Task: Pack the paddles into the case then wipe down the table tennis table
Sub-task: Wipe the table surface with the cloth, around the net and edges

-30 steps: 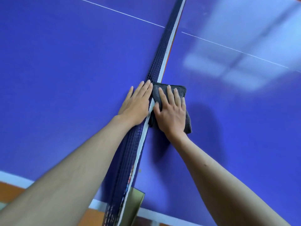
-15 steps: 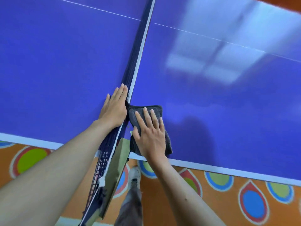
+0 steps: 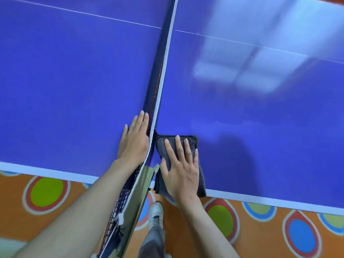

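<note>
The net (image 3: 158, 86) walls the table (image 3: 74, 71) across its middle; both halves lie open toward the far edge.

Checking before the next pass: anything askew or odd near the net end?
Only one thing: the left hand presses the net, which bows toward the cloth's side there. The cloth, flat under the right hand, overhangs the table edge. No spill or damage shows.

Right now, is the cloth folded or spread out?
Folded: the cloth shows stacked layers at its near edge under the right hand.
</note>
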